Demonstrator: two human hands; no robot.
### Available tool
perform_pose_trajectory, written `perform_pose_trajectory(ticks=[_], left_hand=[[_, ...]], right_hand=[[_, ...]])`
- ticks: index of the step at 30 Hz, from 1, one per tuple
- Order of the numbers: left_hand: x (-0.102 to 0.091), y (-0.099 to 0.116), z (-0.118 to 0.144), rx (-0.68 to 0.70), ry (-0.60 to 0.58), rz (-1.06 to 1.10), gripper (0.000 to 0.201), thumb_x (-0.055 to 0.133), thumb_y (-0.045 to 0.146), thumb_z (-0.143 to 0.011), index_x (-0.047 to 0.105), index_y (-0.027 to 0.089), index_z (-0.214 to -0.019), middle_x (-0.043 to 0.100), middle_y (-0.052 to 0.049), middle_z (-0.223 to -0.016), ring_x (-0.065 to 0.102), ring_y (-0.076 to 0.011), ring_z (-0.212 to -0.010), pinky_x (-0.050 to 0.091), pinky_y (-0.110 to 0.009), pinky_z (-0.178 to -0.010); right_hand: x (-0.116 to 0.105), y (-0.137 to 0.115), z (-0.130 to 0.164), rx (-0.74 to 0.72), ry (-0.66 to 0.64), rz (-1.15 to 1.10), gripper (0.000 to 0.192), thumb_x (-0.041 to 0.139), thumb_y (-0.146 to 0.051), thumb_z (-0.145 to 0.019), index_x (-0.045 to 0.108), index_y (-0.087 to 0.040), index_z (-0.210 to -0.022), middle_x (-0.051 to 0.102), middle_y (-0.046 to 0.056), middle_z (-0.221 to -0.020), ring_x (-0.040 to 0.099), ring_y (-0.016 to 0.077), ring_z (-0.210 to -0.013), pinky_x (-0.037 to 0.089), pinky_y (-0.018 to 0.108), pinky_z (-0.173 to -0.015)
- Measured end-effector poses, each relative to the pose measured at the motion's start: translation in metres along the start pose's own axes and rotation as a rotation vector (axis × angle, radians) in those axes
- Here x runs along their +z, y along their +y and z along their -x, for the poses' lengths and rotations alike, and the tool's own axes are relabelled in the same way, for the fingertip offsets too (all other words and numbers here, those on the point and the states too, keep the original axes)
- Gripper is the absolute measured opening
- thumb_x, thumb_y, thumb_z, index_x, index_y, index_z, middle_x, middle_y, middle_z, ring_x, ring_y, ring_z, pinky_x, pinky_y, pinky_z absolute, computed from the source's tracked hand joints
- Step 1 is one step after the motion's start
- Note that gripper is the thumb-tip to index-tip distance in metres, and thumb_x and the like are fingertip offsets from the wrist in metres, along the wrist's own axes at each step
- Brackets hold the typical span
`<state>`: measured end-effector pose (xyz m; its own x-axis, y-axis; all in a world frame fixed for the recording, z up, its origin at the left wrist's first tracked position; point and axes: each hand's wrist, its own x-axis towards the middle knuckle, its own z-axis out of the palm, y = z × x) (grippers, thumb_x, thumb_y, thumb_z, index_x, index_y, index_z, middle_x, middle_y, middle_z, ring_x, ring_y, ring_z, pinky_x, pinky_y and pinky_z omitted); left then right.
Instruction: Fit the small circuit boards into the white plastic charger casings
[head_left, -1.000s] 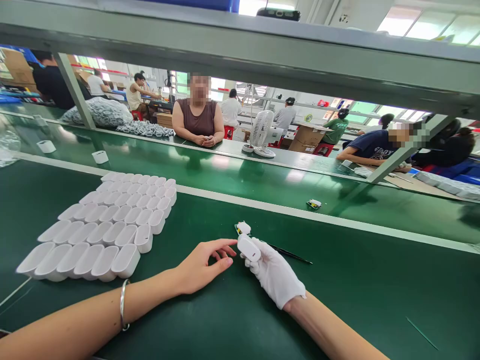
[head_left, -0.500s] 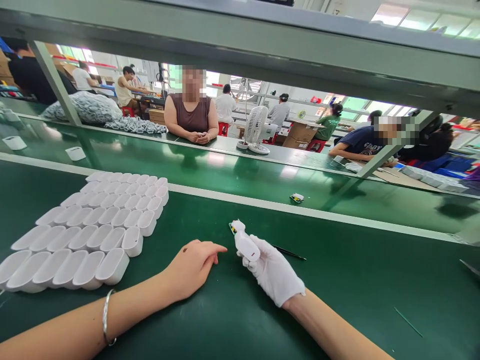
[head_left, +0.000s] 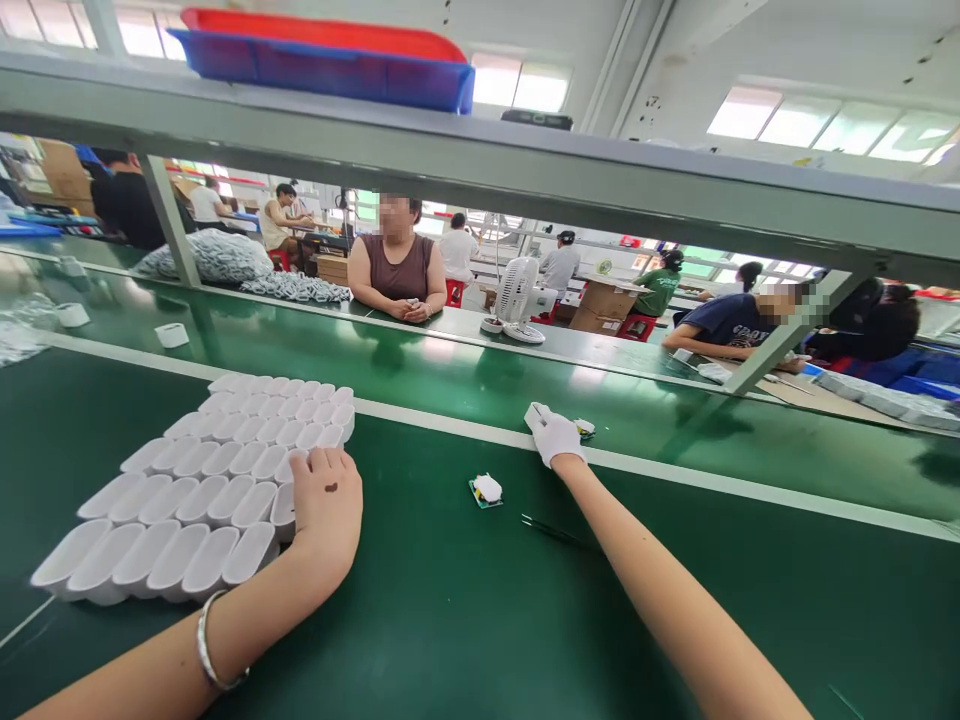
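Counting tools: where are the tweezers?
In the head view, the tweezers lie on the green worktop, right of centre, between the nearer circuit board and the right forearm.

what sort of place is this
Most likely an electronics assembly workshop: matching white plastic shells stand in rows on a green worktop, a small circuit board lies to their right, and several people sit further back.

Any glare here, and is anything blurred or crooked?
Head view: pale glare on the far green surface, windows washed out; head view: shelf slanting down rightward; head view: pixel blocks over the face of the person in brown, white cases fairly distinct.
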<state>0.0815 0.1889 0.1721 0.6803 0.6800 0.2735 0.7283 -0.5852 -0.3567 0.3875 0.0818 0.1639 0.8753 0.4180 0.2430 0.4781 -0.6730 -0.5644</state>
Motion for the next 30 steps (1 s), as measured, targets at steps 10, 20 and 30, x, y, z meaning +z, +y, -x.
perform_pose_trajectory(ticks=[10, 20, 30], left_hand=[[-0.011, 0.011, 0.002, 0.085, 0.001, 0.213, 0.042, 0.029, -0.013, -0.073, 0.063, 0.007, -0.087, 0.060, -0.015, -0.079, 0.056, -0.0251, -0.075, 0.039, -0.035, -0.071], [0.001, 0.026, 0.020, 0.148, 0.019, 0.560, 0.046, 0.040, 0.009, -0.081, 0.048, 0.011, -0.125, 0.051, -0.017, -0.121, 0.050, -0.0305, -0.106, 0.039, -0.045, -0.090], [0.018, 0.042, 0.016, 0.235, -0.356, 1.369, 0.046, 0.067, 0.023, -0.070, 0.056, 0.021, -0.115, 0.060, -0.004, -0.100, 0.058, -0.0183, -0.075, 0.047, -0.032, -0.072]], right_hand=[[0.002, -0.031, 0.143, -0.415, -0.205, 0.213, 0.025, 0.057, -0.034, -0.078, 0.061, -0.025, -0.102, 0.061, 0.007, -0.095, 0.059, 0.0246, -0.084, 0.045, 0.034, -0.066], [0.003, -0.002, 0.182, -0.425, -0.087, 0.002, 0.036, 0.060, -0.029, -0.074, 0.060, -0.028, -0.110, 0.063, 0.007, -0.100, 0.058, 0.0268, -0.095, 0.050, 0.041, -0.077], [-0.019, -0.016, 0.178, -0.004, -0.329, -0.684, 0.027, 0.072, -0.031, -0.060, 0.058, -0.021, -0.080, 0.070, 0.004, -0.075, 0.066, 0.0226, -0.070, 0.055, 0.037, -0.068]])
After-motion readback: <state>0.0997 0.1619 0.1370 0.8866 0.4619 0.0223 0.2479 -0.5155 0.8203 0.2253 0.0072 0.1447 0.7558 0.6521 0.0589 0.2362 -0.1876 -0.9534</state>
